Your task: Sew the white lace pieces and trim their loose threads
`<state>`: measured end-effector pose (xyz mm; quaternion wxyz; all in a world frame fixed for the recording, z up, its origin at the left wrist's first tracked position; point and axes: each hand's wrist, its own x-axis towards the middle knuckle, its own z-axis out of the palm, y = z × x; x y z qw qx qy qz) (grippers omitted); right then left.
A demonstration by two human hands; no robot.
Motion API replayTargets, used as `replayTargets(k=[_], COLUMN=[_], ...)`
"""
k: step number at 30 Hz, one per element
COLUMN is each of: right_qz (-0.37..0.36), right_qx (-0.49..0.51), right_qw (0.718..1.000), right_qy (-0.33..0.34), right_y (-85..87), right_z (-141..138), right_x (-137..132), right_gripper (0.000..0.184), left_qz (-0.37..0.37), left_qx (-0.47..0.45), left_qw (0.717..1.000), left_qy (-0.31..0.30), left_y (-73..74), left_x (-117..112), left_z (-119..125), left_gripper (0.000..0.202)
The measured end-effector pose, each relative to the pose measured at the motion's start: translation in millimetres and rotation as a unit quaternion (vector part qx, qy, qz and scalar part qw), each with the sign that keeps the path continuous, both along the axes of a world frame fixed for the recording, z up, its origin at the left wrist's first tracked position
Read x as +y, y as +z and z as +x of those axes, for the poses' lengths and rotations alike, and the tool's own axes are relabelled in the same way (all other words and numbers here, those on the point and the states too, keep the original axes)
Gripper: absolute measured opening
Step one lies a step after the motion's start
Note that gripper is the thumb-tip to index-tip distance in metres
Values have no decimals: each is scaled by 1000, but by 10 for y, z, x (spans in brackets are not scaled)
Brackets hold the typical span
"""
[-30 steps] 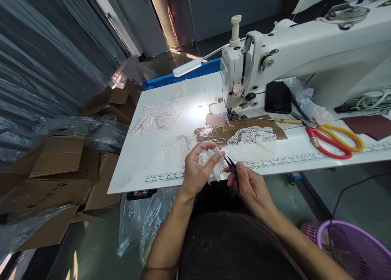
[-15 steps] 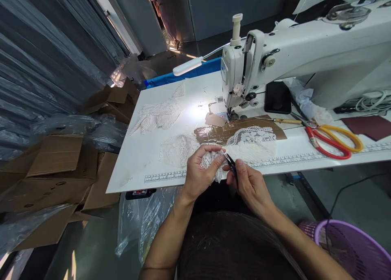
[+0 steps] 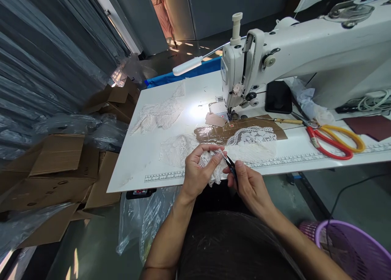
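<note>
My left hand (image 3: 200,172) pinches a bunched piece of white lace (image 3: 217,175) at the front edge of the table. Thread snips (image 3: 231,167) with dark blades sit in my right hand (image 3: 249,184), their tips pointing up and left at the lace edge by my left fingertips. Whether the blades touch the lace is too small to tell. More lace lies around the hands: one piece (image 3: 179,149) to the left, and a scalloped strip (image 3: 253,139) to the right, partly on a brown taped board (image 3: 210,135).
A white sewing machine (image 3: 235,74) stands behind the board. Red and yellow-handled scissors (image 3: 331,139), an awl (image 3: 287,121) and a black phone (image 3: 277,97) lie to the right. Another lace piece (image 3: 159,113) is at far left. Cardboard boxes (image 3: 58,178) and a purple basket (image 3: 351,247) flank the table.
My left hand and the lace have shifted slightly, with more lace hanging below the fingers. The snips stay at the lace edge. In the background, the pinkish shape in the doorway looks brighter.
</note>
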<state>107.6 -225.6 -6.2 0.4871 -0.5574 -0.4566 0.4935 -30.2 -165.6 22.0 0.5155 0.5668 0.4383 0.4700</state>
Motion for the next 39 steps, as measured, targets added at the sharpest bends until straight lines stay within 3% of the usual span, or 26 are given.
replayTargets(k=[17,26,39], right_qz=[17,-21,-58], right_qx=[-32,56,126], right_qw=[999,998,990], right_qy=[-11,-24,-12], right_y=[16,38,-12], right_z=[-7,-64,-53], right_x=[28,74,37], right_gripper=[59,52,56], left_qz=[44,93,91], left_qx=[60,76,102], left_qw=[997,992,990], left_qy=[-3,22,18], left_y=[-1,49,9], left_x=[6,-42,-46], left_z=[-6,43,47], left_gripper=[19,14,19])
